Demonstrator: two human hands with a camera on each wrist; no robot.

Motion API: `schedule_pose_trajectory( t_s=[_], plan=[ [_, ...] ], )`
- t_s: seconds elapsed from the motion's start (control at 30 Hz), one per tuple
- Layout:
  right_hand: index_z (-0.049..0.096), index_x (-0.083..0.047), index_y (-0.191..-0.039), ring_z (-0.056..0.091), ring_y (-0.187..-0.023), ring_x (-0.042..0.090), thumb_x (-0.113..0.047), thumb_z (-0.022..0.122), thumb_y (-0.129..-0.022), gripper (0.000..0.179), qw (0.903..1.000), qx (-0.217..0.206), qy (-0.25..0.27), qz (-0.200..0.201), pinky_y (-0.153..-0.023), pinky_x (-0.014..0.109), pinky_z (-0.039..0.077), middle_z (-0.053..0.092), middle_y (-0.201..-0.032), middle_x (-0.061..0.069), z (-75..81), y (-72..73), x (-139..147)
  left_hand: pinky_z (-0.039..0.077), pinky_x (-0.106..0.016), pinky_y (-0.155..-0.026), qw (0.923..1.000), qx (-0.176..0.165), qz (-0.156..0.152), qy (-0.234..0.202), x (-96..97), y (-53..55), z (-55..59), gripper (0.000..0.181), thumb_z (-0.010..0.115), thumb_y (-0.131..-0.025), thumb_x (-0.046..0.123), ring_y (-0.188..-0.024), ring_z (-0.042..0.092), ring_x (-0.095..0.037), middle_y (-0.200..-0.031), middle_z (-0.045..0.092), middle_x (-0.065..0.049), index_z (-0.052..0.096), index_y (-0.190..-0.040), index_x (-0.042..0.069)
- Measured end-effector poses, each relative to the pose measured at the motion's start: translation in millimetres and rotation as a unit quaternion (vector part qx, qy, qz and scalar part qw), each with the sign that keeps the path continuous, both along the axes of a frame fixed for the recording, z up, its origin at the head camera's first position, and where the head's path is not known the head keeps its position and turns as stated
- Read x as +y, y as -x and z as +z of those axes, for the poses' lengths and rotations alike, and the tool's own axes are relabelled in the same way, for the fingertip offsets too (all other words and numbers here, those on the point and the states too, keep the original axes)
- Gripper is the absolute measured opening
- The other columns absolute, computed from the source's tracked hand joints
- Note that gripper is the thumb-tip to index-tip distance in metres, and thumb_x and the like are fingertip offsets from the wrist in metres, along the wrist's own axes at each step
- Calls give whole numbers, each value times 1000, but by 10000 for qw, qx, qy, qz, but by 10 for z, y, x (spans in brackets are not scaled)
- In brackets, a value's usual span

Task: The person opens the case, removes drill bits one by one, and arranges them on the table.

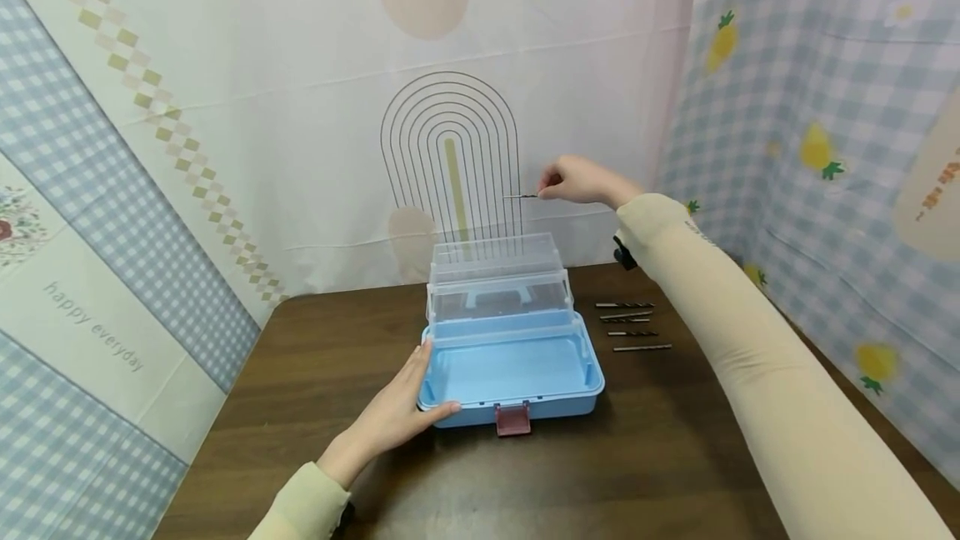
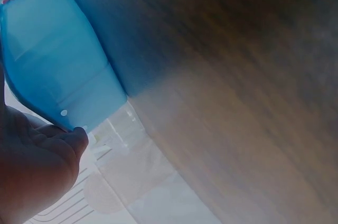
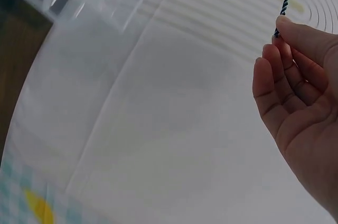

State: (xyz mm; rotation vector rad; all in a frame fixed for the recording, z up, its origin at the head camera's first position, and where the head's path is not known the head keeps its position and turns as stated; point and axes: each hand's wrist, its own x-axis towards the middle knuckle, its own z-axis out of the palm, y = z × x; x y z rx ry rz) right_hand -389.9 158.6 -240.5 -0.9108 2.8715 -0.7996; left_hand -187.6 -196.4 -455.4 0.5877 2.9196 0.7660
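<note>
Above and behind the box, my right hand [image 1: 577,180] pinches a thin drill bit [image 3: 285,3] between thumb and index finger. It holds the bit by the dark twisted end; the smooth shank points left in the head view. My left hand [image 1: 393,407] rests on the front left corner of a light blue plastic toolbox [image 1: 513,369], fingers extended along the left side and thumb across the front rim. The box's clear trays [image 1: 498,273] stand raised at the back. Its bottom compartment shows no contents. Several drill bits [image 1: 633,333] lie right of the box.
The box stands on a dark wooden table [image 1: 337,357], its maroon latch [image 1: 513,419] hanging at the front. A patterned white cloth [image 1: 315,148] hangs close behind the table. Checked cloth [image 1: 787,173] covers the right side.
</note>
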Motion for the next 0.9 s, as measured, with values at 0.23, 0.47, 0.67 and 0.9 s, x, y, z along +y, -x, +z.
schedule_pose_trajectory(
  t_s=[0.23, 0.47, 0.67, 0.9],
  plan=[
    [69, 3, -104, 62, -98, 34, -10, 60, -101, 16, 9997, 56, -41, -235, -86, 45, 47, 70, -101, 16, 123, -54, 411, 24, -51, -118, 10000, 53, -50, -36, 3, 8, 1, 114, 58, -85, 77, -154, 11, -28, -169, 4, -4, -1, -163, 17],
    [68, 1, -111, 60, -100, 32, -20, 58, -104, 24, 9973, 125, -378, -610, -87, 46, 45, 69, -110, 18, 324, -166, 771, 24, -51, -119, 9999, 81, -82, -16, -6, 15, 21, 114, 57, -85, 78, -154, 11, -27, -168, 4, -4, -1, -163, 18],
    [68, 0, -115, 60, -103, 33, -24, 57, -104, 28, 9954, 212, -463, -810, -86, 46, 46, 67, -117, 21, 459, -250, 989, 25, -52, -118, 9999, 108, -75, -56, -17, 10, -9, 114, 58, -86, 76, -153, 13, -29, -169, 5, -5, 0, -163, 17],
    [67, -1, -117, 59, -102, 29, -28, 56, -105, 31, 9940, 238, -522, -931, -84, 44, 46, 68, -117, 18, 549, -317, 1125, 24, -51, -119, 9999, 106, -73, -44, -23, 13, -6, 113, 58, -86, 76, -154, 11, -27, -169, 3, -3, -2, -163, 19]
  ],
)
